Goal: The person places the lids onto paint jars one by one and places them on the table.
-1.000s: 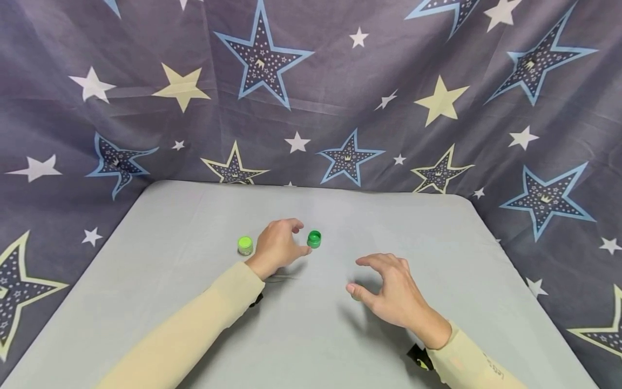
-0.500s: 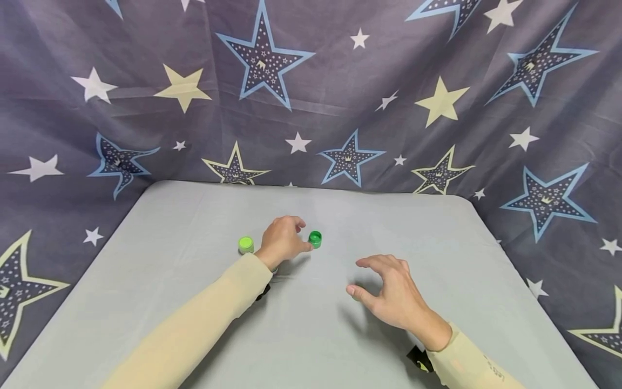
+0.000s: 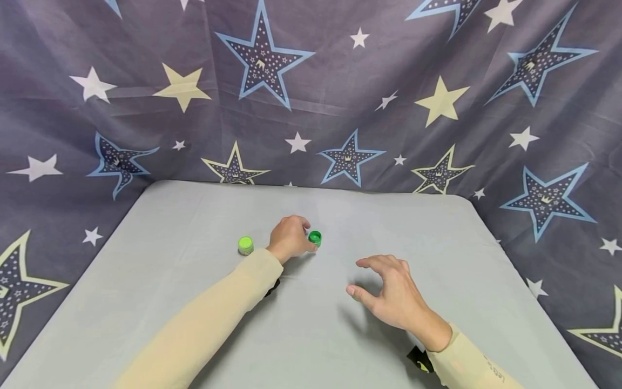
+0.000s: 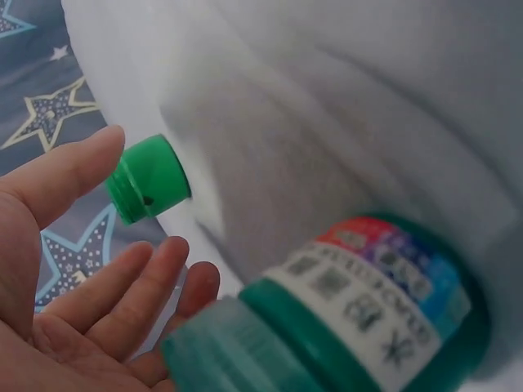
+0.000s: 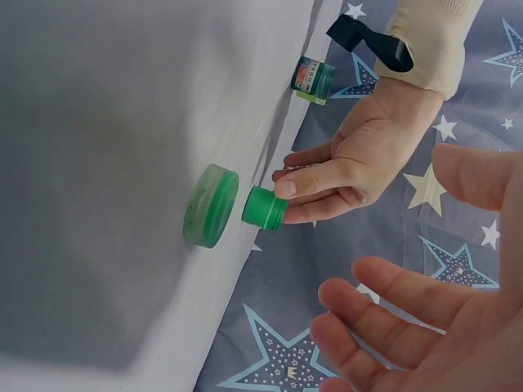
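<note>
My left hand point(image 3: 291, 237) reaches round the left side of a small open green jar point(image 3: 315, 237), thumb tip right at its near edge. In the left wrist view the fingers point(image 4: 135, 298) are loosely bent and apart from the green jar point(image 4: 155, 175). A second jar point(image 3: 245, 246), with a lime top and a coloured label, stands left of that hand. My right hand point(image 3: 396, 294) hovers over the table, fingers spread, holding nothing. Close by it in the right wrist view is a flat green disc point(image 5: 212, 206) with a clear rim, mostly hidden in the head view.
A pale grey cloth covers the table point(image 3: 218, 335). Behind and at both sides hangs a dark curtain point(image 3: 330, 86) with stars on it. A black strap point(image 5: 372, 41) sits at the left sleeve.
My left hand has moved right, away from the lime-topped jar and up to the open green jar. The right hand has stayed put.
</note>
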